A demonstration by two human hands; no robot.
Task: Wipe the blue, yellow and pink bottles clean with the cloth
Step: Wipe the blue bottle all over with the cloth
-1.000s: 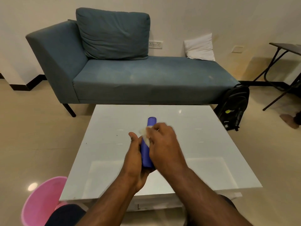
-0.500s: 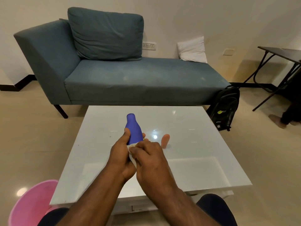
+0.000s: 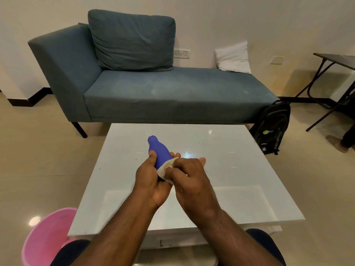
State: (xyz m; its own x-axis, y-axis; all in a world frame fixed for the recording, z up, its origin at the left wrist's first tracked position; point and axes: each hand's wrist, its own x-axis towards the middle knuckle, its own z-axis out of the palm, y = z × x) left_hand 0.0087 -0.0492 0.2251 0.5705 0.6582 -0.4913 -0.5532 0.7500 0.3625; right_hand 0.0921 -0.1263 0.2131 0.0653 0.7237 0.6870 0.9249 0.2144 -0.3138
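Blue bottle [image 3: 160, 151] under the wipe: our left hand [image 3: 151, 181] grips its base, right hand [image 3: 189, 177] pinches the cloth [image 3: 163, 170] against it; next, probably, yellow.

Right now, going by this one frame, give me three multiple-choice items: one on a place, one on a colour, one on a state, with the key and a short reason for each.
1. Where is the pink bucket?
A. on the white table
B. on the floor by the table's near left corner
C. on the sofa

2. What colour is the bottle in the hands?
A. yellow
B. pink
C. blue

3. What is the right hand doing?
A. pressing the cloth against the bottle
B. resting flat on the table
C. hanging idle

Key:
1 B, the bucket stands on the floor beside the white table.
2 C, the blue bottle sticks up out of the left hand, which grips its lower part.
3 A, the fingers curl round the cloth, held against the bottle's body.
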